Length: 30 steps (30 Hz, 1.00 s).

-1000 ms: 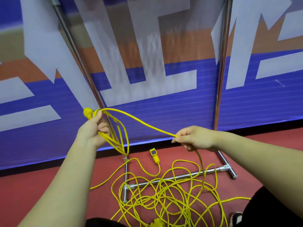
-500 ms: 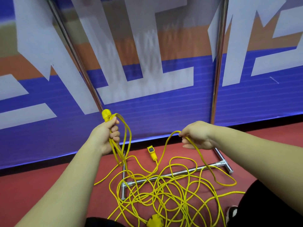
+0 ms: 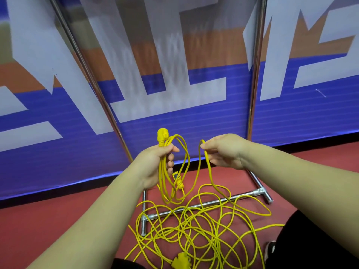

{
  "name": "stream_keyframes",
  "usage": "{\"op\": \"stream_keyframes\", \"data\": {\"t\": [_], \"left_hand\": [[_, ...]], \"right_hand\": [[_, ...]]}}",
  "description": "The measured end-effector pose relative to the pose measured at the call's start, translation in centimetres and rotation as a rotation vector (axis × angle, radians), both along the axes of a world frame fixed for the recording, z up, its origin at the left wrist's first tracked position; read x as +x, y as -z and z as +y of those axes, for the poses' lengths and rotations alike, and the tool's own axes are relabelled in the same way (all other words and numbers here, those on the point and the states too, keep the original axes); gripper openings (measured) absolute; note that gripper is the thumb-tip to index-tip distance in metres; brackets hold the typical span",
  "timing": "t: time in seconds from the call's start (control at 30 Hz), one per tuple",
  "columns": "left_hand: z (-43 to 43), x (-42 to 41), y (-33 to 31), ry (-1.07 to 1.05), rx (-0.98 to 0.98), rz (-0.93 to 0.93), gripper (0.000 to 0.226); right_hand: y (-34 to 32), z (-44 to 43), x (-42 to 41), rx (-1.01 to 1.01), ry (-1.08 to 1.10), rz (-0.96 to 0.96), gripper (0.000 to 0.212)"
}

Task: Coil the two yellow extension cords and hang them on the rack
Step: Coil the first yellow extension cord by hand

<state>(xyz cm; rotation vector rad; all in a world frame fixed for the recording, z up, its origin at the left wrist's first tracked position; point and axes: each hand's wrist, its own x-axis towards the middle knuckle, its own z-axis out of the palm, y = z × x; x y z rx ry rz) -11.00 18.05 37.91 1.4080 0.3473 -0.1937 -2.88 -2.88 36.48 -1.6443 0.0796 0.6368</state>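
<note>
Head view, left edge first: what there?
— Red floor (image 3: 38, 220) below, blue banner wall (image 3: 58, 156) behind, with huge white strokes and an orange band; cropped lettering, not readable.

Then the rack (image 3: 143, 197)?
— Slanted chrome upright (image 3: 94, 85), running down behind the left hand (image 3: 155, 164).

And that hand?
— Clenched round a gathered coil (image 3: 164, 183) of yellow extension cord (image 3: 182, 152), yellow plug (image 3: 162, 135) poking up above the fist, loops hanging below the wrist. Behind those loops, a yellow socket end (image 3: 177, 179) with a dark face, down near the floor.

Further right?
— Right hand (image 3: 225, 152) close beside the left, level with it, thumb and forefinger pinching a single strand (image 3: 208, 167) bent into a small arch at the fingertips; from there, dropping into the tangle (image 3: 194, 226).

Where exactly, that tangle?
— Loose on the floor, draped over the base bar (image 3: 246, 194), between both forearms. One cord or two in the heap: impossible to tell. Second plug (image 3: 180, 262) at the bottom edge.

Anything past that?
— Straight upright (image 3: 256, 74) rising behind the right hand, T-joint foot at the end of the bar, and a shoe (image 3: 270, 249) at the lower right.
</note>
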Motion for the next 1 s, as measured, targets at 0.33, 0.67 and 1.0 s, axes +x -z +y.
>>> {"op": "stream_keyframes", "data": {"t": [0.33,0.67,1.0], "left_hand": [[-3.0,0.3,1.1,0.045,0.039,0.075,0.025],[-4.7,0.5,1.4,0.108,-0.025,0.126,0.026],[-4.4,0.9,0.5,0.009,0.107,-0.007,0.021]], "right_hand": [[-2.2,0.2,-0.7,0.102,-0.009,0.036,0.007],[-3.2,-0.1,-0.9,0.191,-0.001,0.047,0.008],[-3.4,-1.3,-0.5,-0.032,-0.035,-0.116,0.016]]}}
